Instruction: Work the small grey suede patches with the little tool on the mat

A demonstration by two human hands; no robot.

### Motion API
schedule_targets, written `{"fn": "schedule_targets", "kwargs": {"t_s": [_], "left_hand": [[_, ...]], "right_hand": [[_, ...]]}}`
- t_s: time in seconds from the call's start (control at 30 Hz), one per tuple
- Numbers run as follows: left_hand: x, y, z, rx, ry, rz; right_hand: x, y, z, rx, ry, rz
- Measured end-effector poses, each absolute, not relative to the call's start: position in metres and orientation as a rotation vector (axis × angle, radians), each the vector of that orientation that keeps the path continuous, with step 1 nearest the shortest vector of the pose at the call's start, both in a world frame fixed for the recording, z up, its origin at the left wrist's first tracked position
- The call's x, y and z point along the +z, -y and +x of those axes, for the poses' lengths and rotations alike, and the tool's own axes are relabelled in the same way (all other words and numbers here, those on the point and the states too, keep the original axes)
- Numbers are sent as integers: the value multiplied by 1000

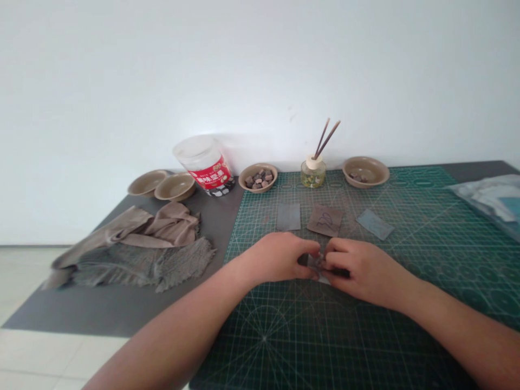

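Observation:
My left hand (286, 257) is closed in a pinch at the left side of a small light-grey sheet (314, 262) low over the cutting mat (264, 338). From the other side, my right hand (357, 268) has its fingers curled down onto the same sheet. Whatever else is between my fingertips is hidden or too small to name. Just beyond my hands lie a grey sandpaper-like rectangle (288, 216), a brown sandpaper piece (325, 219) with "320" handwritten on it, and a blue-grey rectangle (375, 224).
Along the wall stand a bowl of small stones (260, 179), a reed diffuser (313, 172), a bowl with a few bits (368, 171), a clear jar with a red label (205, 168) and two bowls (175, 187). Crumpled cloths (142, 249) lie left, a plastic bag (493, 197) right.

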State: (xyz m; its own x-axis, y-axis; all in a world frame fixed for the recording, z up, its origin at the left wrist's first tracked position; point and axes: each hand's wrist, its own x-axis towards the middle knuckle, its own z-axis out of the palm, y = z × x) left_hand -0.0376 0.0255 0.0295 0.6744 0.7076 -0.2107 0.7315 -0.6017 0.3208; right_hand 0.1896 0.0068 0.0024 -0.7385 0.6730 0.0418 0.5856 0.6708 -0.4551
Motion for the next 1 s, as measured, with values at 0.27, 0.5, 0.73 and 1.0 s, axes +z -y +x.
{"fn": "schedule_targets", "kwargs": {"t_s": [0.27, 0.5, 0.73, 1.0], "left_hand": [[30, -25, -37, -109, -1140, 2508], [31, -24, -37, -95, -1133, 2503], [29, -25, -37, -99, -1141, 2504], [29, -25, -37, -107, -1144, 2508]], "right_hand": [[3, -8, 191, 635, 2681, -1015], [2, -8, 190, 633, 2678, -1015], [3, -8, 191, 626, 2680, -1016], [2, -8, 191, 625, 2679, -1020]]}}
